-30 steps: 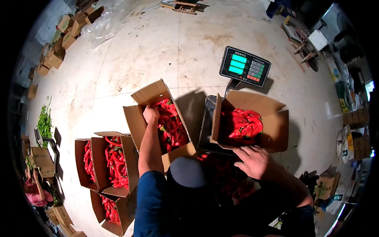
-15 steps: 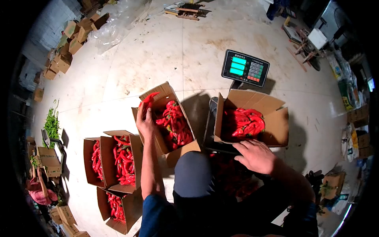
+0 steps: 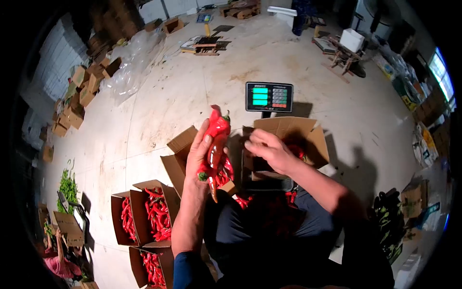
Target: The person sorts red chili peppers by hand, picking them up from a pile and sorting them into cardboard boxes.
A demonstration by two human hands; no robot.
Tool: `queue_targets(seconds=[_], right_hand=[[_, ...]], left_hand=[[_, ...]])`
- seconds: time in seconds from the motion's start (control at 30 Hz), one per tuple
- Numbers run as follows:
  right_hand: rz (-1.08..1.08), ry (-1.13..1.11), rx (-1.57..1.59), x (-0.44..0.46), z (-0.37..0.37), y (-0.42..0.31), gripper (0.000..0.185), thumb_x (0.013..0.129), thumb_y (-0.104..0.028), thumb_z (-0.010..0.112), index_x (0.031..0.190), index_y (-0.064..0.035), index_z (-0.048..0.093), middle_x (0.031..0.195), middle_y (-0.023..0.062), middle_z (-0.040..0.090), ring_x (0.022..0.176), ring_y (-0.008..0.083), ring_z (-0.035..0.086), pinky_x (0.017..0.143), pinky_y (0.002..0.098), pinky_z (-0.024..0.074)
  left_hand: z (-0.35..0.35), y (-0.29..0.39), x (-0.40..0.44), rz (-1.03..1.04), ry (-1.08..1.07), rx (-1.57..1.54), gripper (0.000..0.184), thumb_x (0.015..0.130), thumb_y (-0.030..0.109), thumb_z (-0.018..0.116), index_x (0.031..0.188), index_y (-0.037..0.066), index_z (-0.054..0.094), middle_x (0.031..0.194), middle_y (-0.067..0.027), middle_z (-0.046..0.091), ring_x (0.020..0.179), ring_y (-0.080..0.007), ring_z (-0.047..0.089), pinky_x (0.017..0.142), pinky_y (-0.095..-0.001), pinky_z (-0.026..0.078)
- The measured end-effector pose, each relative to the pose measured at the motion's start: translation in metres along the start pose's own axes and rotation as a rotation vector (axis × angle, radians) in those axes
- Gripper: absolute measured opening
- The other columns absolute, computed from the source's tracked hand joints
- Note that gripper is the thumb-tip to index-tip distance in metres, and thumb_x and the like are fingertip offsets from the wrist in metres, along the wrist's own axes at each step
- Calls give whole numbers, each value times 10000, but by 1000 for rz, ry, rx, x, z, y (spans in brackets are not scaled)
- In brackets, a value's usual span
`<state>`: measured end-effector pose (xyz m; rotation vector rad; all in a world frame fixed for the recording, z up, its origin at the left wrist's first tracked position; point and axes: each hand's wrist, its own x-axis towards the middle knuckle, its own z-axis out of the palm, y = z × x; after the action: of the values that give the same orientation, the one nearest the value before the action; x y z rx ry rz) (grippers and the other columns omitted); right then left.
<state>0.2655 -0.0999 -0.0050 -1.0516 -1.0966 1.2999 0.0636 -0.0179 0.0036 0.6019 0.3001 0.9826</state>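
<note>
My left hand (image 3: 196, 156) is raised in front of me, its fingers wrapped round a few red peppers (image 3: 218, 144) with green stems. Below it, partly covered by the hand, is a cardboard box (image 3: 174, 168) with more red peppers in it. My right hand (image 3: 269, 149) is held above the left side of another open cardboard box (image 3: 293, 126); its fingers are loosely bent and apart, and I see nothing in them. That box stands on a scale whose display (image 3: 269, 98) is lit. My right arm hides most of the peppers inside.
Several boxes of red peppers (image 3: 158, 216) stand together at the left. Green peppers (image 3: 68, 190) lie on the floor farther left, near another person (image 3: 60, 262) in pink. Plastic sheeting (image 3: 137, 62) and cardboard boxes line the back left. A dark crate-like heap (image 3: 387, 224) is at the right.
My left hand has come up and right from the middle box's edge, now with several peppers. My right hand has risen from the scale box's near edge toward its left side. The view has tilted up.
</note>
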Motion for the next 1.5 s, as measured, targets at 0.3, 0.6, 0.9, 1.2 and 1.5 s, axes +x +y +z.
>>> queue_targets(seconds=[0.3,0.6,0.9,1.2,1.5], right_hand=[[-322,47,262,3,-12,-29,331,965,-191,539,1223,-6,633,1097,94,678,978,185,643,875,309,512],[-237,213,235,10,-32,-28,251,1008,-196,548,1079,22,650,998,119,710,941,179,668,871,326,522],[-164,426,286,9,-49,-46,305,1031,-313,509,1064,-15,559,729,68,610,634,179,635,568,318,517],[83,345,451,10,-36,-45,478,1002,-517,473,941,-50,557,603,22,525,388,116,437,404,260,370],[117,180,451,2,-54,-34,463,1015,-499,446,996,-54,572,625,-16,494,455,111,449,541,333,459]], left_hand=[[44,-38,-11,-167,-16,203,524,928,50,640,1422,40,466,1264,-163,618,959,-243,682,767,-351,597],[36,-57,-22,-209,52,356,462,917,36,654,1362,21,530,1134,-164,675,857,-250,693,739,-356,592],[0,-38,-9,-202,148,230,511,931,111,632,1416,71,476,1318,-135,584,996,-223,639,808,-336,558],[-9,-52,-4,-259,182,176,471,958,201,607,1411,155,489,1283,-67,580,927,-196,607,768,-334,524],[-26,-49,9,-250,223,56,417,964,222,608,1350,110,497,1150,-53,647,903,-180,620,718,-321,518]])
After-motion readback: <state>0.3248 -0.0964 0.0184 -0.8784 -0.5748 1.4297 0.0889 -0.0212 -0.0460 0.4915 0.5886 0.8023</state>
